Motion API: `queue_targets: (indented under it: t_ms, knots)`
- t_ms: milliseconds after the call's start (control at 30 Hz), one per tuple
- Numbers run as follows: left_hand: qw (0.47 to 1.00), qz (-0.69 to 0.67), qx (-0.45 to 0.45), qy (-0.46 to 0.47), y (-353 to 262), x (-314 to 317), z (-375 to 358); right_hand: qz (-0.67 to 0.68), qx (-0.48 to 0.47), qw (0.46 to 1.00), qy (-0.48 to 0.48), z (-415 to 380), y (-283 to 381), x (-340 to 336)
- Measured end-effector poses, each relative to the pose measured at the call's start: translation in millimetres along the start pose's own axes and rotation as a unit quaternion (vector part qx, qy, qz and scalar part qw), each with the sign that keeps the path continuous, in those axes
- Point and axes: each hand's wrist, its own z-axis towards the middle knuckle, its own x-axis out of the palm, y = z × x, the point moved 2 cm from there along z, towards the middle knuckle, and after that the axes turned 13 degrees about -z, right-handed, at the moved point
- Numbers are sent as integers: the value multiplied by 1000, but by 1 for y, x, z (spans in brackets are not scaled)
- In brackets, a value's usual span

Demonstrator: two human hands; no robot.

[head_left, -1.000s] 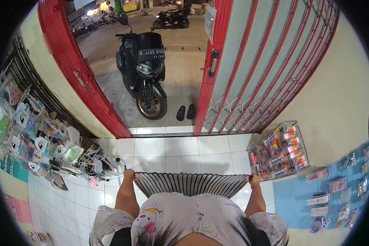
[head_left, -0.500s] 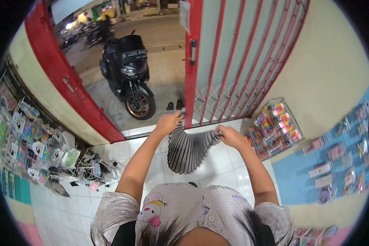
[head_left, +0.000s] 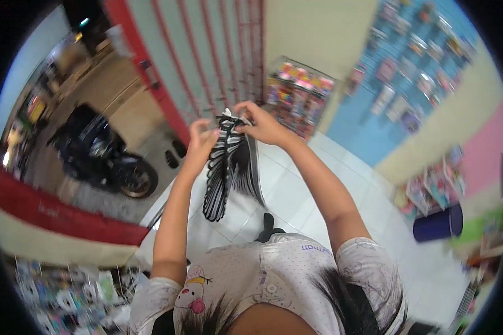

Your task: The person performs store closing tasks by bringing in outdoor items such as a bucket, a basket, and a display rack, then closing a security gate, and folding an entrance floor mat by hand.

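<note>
A pleated black-and-white cloth [head_left: 221,178] hangs down in front of me, its folds gathered at the top and fanning out below. My left hand [head_left: 202,144] has its fingers closed at the upper left edge of the cloth. On the other side, my right hand [head_left: 262,127] pinches the gathered top, where a small white tip sticks up between the hands. The two hands are close together, and part of the top edge is hidden behind the fingers.
Left of me, a black motorcycle [head_left: 103,148] stands outside the red-framed doorway, near a pair of dark sandals [head_left: 176,155]. Ahead are a red folding gate [head_left: 207,50] and a display rack [head_left: 302,92]. Packaged goods hang on a blue wall panel [head_left: 341,120]; a purple bin [head_left: 439,223] is at right.
My view has turned to the right. My hands have come together from the two spread ends of the cloth, which now hangs in a narrower bunch instead of sagging in a curve.
</note>
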Motion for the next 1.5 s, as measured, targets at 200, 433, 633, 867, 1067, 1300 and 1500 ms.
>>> queue_targets:
  t_ms: [200, 433, 633, 867, 1067, 1300, 1500]
  knots:
    - [897, 424, 124, 16, 140, 71, -112, -91, 172, 974, -114, -144, -31, -86]
    - [854, 441, 109, 256, 127, 201, -70, -223, 342, 873, -267, -398, 40, -241]
    - [793, 373, 418, 239, 59, 430, -74, 13, 260, 814, -519, -642, 75, -314]
    - [855, 106, 307, 404, 122, 666, -157, -61, 382, 729, -564, -879, 132, -375]
    - [736, 218, 359, 530, 116, 881, -189, -309, 477, 651, -503, -994, 160, -498]
    - [655, 184, 405, 611, 131, 1138, -237, -393, 483, 555, -551, -1131, 179, -609]
    - [640, -10, 247, 727, 133, 1341, -355, -536, 536, 365, -541, -1238, 235, -714]
